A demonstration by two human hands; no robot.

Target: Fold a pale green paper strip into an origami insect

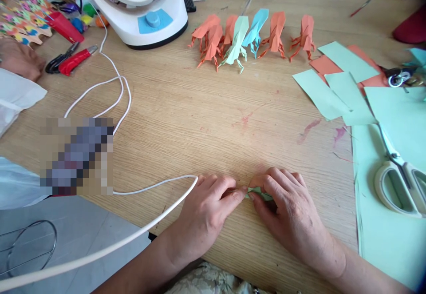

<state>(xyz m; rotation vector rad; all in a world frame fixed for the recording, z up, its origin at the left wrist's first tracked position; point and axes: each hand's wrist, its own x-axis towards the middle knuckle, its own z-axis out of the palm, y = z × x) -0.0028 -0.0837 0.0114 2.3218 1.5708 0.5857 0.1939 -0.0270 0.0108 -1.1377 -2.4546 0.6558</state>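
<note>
Close to the table's front edge, a small folded piece of light green paper (261,193) is pinched between my two hands. My left hand (213,203) is closed, its thumb and fingertips at the left end of the paper. Curled over the right end is my right hand (286,205), which covers much of the piece. The exact folds are hidden under the fingers. Farther back stand several folded paper insects: orange ones (276,34), a light green one (238,41) and a blue one (255,29).
Scissors (396,169) lie on green paper sheets (376,236) at right, below cut green and orange rectangles (319,94). A white fan (156,23) stands at back left. A white cable (149,223) crosses near my left hand. Red-handled cutters (75,61) and a blurred-out object (76,156) lie left.
</note>
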